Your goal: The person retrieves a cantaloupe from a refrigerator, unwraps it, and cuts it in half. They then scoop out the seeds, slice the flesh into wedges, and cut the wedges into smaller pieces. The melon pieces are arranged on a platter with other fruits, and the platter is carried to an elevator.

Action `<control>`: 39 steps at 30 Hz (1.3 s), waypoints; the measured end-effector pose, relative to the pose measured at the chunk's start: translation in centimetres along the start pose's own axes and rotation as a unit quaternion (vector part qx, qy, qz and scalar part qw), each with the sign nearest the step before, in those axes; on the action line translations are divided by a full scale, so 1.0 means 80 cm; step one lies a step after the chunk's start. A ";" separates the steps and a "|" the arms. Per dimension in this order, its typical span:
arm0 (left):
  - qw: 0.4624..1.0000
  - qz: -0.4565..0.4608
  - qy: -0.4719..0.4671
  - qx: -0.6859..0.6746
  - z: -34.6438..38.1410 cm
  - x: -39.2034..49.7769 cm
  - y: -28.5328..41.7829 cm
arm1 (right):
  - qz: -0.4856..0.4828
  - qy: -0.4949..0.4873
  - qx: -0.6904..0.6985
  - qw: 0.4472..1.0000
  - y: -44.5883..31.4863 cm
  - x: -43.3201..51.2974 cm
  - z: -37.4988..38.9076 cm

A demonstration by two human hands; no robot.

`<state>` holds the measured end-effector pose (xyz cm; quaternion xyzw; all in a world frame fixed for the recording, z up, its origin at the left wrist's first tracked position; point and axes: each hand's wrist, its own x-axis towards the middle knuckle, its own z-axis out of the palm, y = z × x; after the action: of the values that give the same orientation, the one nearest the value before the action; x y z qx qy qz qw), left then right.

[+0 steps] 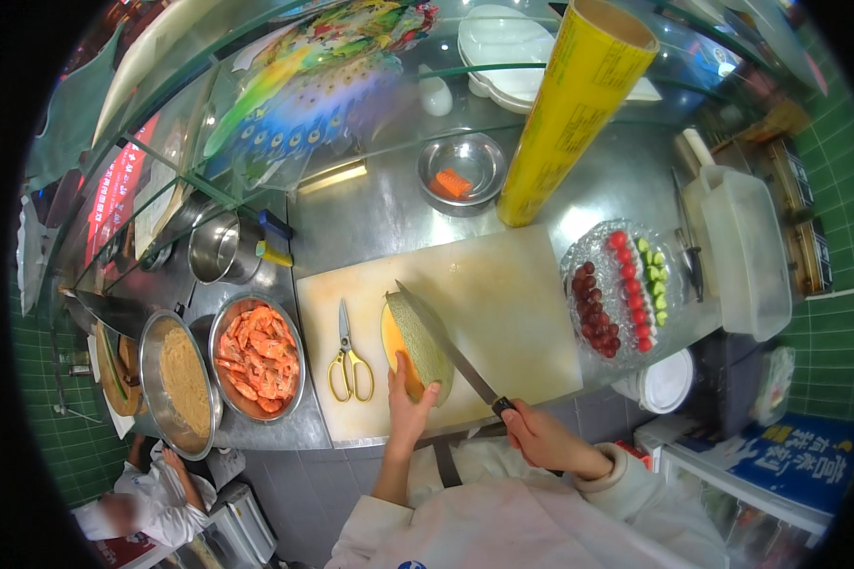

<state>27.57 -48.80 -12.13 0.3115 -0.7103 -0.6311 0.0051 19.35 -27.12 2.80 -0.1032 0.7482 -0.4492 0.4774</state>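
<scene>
A cut piece of netted melon (421, 340) with orange flesh rests on a white cutting board (516, 299). My left hand (410, 407) grips its near end, thumb on the rind and fingers against the flesh. In my right hand (541, 434) is the black handle of a long kitchen knife (462, 363). Its blade slants up to the left and lies along the right side of the melon; whether it has cut into the rind I cannot tell. Kitchen scissors (350, 359) with gold handles lie on the board to the left.
Left of the board stand a bowl of cooked shrimp (260, 359) and a bowl of tan crumbs (183, 384). To the right is a glass platter (612, 355) with grapes, red balls and cucumber slices. A yellow film roll (576, 107) rises behind the board. A co-worker (160, 491) is at lower left.
</scene>
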 end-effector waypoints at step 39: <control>0.982 -0.031 -0.027 0.184 0.008 0.008 0.032 | 0.067 0.000 0.077 0.995 -0.019 0.017 -0.005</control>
<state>25.68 -48.45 -10.17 0.3115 -0.8045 -0.4975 -0.0909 17.86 -28.54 3.13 -0.0157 0.7168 -0.4721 0.5129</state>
